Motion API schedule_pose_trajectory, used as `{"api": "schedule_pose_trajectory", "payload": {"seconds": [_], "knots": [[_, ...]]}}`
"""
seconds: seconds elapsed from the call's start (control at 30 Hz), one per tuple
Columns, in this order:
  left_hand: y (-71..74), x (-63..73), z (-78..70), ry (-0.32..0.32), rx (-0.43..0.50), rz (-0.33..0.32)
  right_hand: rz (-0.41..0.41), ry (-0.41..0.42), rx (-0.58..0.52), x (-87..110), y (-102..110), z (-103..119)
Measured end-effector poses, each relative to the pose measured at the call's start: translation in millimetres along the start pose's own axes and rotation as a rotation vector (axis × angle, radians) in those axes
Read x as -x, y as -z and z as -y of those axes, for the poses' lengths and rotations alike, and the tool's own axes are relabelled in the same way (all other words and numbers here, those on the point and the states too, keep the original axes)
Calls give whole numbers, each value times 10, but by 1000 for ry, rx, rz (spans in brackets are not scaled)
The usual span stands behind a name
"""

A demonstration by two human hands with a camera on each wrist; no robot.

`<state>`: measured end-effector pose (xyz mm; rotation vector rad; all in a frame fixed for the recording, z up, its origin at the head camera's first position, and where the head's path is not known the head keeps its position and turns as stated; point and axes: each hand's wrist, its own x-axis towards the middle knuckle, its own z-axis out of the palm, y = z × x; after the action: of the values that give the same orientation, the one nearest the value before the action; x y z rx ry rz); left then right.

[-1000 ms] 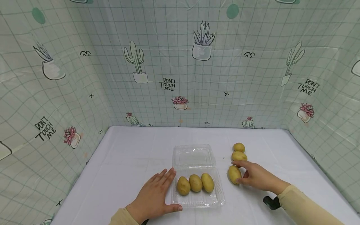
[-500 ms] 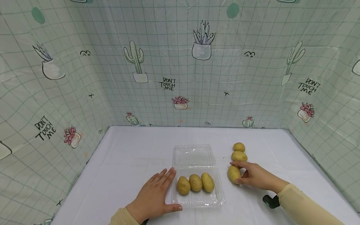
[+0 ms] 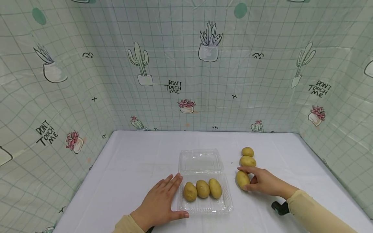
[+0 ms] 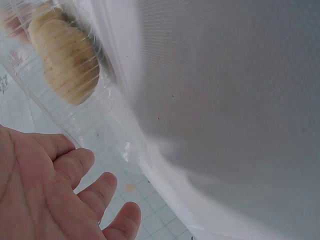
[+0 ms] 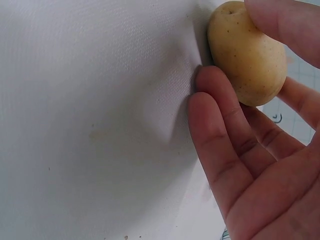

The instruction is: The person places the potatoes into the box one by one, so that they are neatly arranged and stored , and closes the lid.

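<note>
My right hand pinches a yellow potato between thumb and fingers, to the right of the container. In the right wrist view the thumb lies over one end of that potato, with fingertips close to the tabletop. My left hand lies with straight, spread fingers along the left edge of a clear plastic clamshell container. Three potatoes sit in a row inside its base, among them a left one. The left wrist view shows fingers at the clear wall, with a potato behind the ribbed plastic.
The container's lid lies folded back, away from me. Two more potatoes, one nearer and one farther, stand in line beyond my right hand. A white table carries everything, with a cactus-print cloth hanging around it.
Almost nothing differs. My right hand's fingers have shifted very slightly left around the potato, while the left hand and the container stay in place.
</note>
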<state>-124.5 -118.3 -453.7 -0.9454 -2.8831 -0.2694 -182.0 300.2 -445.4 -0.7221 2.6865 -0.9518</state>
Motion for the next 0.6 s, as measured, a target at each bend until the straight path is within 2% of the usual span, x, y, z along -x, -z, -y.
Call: {"api": "schedule_pose_trajectory", "payload": {"seconds": [0.6], "knots": [[-1, 5, 2, 6, 6, 18, 9, -13, -41, -13, -16, -24]]}}
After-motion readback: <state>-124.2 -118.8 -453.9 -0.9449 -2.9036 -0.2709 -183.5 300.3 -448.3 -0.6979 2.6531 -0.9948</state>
